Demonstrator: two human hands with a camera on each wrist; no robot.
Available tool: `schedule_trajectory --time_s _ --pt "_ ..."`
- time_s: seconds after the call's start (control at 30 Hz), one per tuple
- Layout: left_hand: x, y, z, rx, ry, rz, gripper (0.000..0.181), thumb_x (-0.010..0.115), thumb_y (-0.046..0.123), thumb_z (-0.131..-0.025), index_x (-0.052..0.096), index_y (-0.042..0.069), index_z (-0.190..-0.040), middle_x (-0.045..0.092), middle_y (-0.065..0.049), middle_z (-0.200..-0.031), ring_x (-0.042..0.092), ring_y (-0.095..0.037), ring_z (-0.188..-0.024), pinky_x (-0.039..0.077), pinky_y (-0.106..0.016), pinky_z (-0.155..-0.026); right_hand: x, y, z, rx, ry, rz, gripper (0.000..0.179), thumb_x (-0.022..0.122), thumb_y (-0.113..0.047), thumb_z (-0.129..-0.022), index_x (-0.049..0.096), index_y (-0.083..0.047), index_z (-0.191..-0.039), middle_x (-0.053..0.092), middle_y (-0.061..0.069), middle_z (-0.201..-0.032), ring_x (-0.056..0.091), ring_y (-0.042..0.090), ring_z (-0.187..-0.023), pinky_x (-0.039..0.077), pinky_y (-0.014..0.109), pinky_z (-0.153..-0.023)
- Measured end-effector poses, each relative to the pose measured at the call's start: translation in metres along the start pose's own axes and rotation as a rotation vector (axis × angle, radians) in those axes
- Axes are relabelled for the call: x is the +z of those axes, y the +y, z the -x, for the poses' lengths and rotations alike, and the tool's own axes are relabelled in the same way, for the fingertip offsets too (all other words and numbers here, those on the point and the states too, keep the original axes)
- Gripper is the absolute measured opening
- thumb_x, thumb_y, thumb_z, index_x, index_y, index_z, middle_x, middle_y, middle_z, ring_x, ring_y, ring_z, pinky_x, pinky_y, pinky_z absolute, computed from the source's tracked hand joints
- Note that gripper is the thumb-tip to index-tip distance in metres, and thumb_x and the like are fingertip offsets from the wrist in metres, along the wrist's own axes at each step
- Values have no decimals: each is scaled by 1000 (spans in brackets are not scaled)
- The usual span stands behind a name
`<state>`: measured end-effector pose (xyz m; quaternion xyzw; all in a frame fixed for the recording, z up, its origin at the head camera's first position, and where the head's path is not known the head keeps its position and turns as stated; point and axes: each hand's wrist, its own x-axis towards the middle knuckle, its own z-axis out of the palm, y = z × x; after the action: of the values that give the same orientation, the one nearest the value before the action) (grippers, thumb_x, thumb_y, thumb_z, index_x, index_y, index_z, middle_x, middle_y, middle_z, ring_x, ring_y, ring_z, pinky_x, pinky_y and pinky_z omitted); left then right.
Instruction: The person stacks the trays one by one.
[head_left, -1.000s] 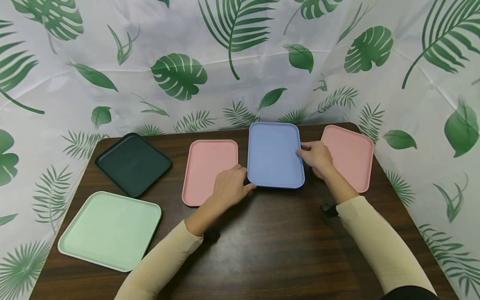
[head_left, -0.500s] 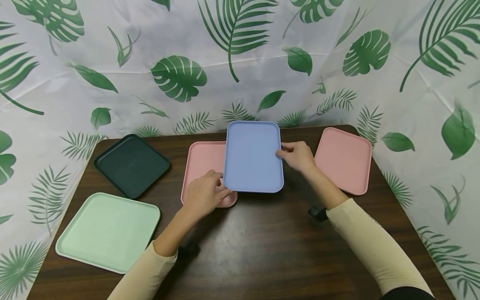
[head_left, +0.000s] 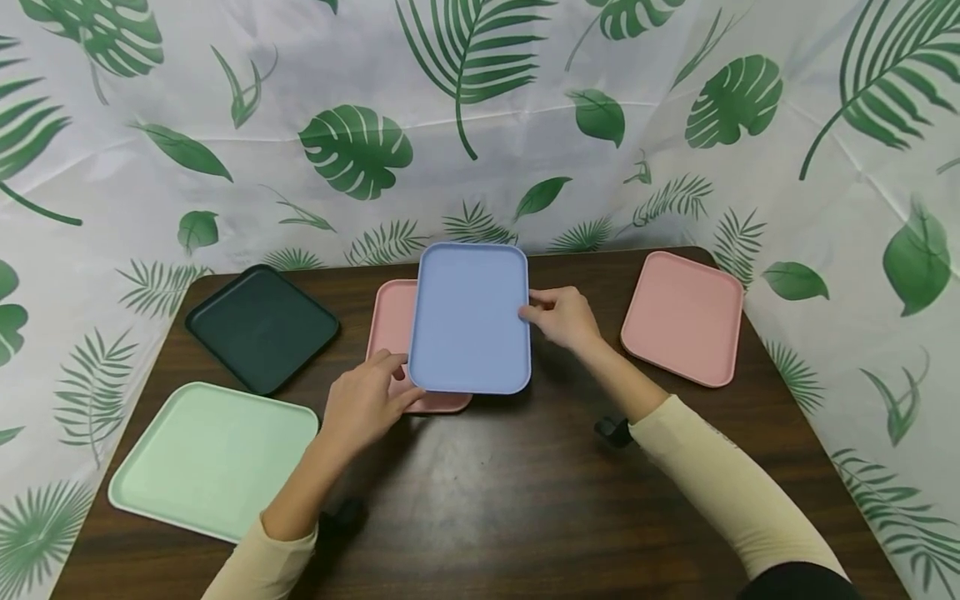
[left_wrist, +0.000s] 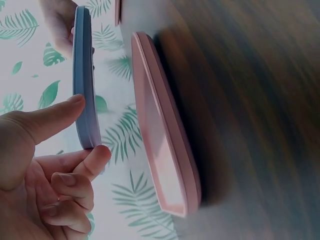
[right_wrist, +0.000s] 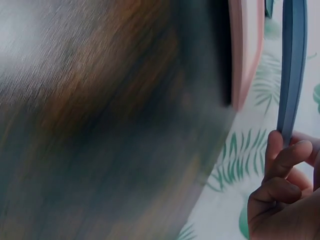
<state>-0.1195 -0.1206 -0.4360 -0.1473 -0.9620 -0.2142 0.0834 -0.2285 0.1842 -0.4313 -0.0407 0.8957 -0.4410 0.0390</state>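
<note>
Dark wood-grain table (head_left: 487, 500), leaf-print cloth (head_left: 465, 125) behind. Nearest me, mint tray (head_left: 213, 458), smooth, rounded corners. My left hand (head_left: 363, 408) pinches the blue tray (head_left: 470, 317) at its near-left corner, thumb on top; right hand (head_left: 562, 317) grips its right rim, fingers curled. Blue tray held above a pink tray (head_left: 390, 329), apart. Farther: dark green tray (head_left: 262, 327), second pink tray (head_left: 682, 317). All show bare.

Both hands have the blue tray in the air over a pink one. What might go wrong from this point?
1. The blue tray is held only at its edges, by the left hand and right hand; a light grip may let it tip or drop.
2. It sits off-centre over the pink tray, so it might land askew or knock it across the table.
</note>
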Motion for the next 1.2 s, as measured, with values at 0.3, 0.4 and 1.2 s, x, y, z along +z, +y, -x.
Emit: schedule_trajectory --time_s 0.3,0.4,1.2 --pt "-10 -19 15 -34 9 -15 47 85 31 -77 69 8 -114 64 0 -90 52 -14 -61 41 -34 -51 24 -13 0 0 -38 -11 43 72 -28 -89 67 -11 -128 72 15 -85 54 17 -45 42 31 -49" --pt "-12 -24 19 -51 -3 -22 48 85 30 -77 69 6 -115 63 -1 -89 51 -12 -61 41 -34 -51 31 -16 -1 5 -54 -7 43 72 -29 -89 67 -12 -129 72 15 -85 54 16 -44 41 31 -49" --pt "-14 -51 31 -69 -42 -47 45 85 29 -76 70 4 -111 66 -2 -91 63 -21 -74 48 -40 -60 66 -21 -5 15 -79 38 42 74 -30 -87 69 -13 -125 61 0 -62 56 15 -45 39 28 -49"
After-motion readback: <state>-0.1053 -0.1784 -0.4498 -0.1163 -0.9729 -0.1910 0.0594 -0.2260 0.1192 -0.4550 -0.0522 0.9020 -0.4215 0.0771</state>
